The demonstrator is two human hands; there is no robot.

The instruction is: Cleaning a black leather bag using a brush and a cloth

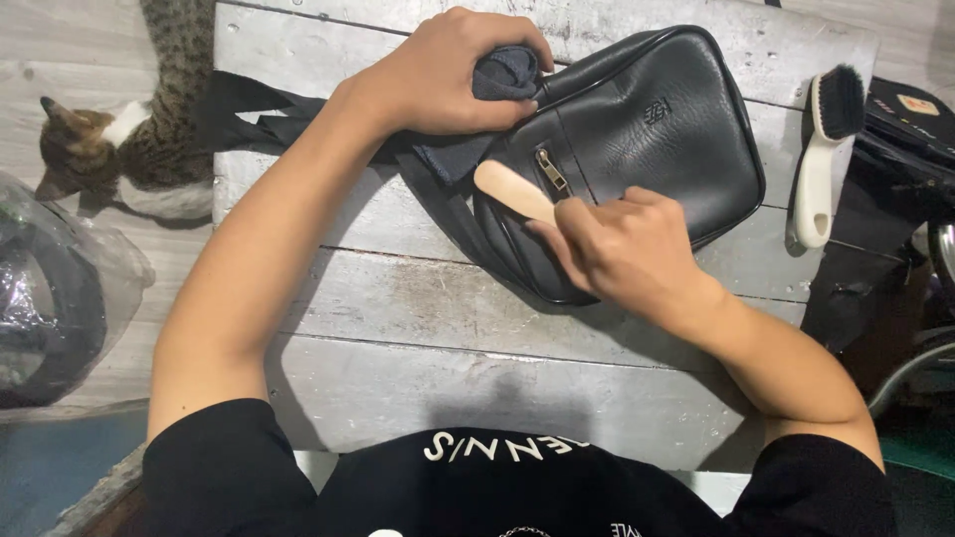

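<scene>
Pinning the black bag (pixel 637 149) to the table (pixel 418 328), the left hand (pixel 448 75) is clutching a dark cloth (pixel 502 72) while the right hand (pixel 622 249) is gripping a wooden-handled brush (pixel 512 189) against its zip pocket.

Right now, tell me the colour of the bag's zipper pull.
Brass-gold, on the black bag; zipper pull shows best in the head view.

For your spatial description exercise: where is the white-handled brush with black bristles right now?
In the head view, the white-handled brush lies on the wooden table at the right, just beyond the black leather bag, untouched by either hand.
</scene>
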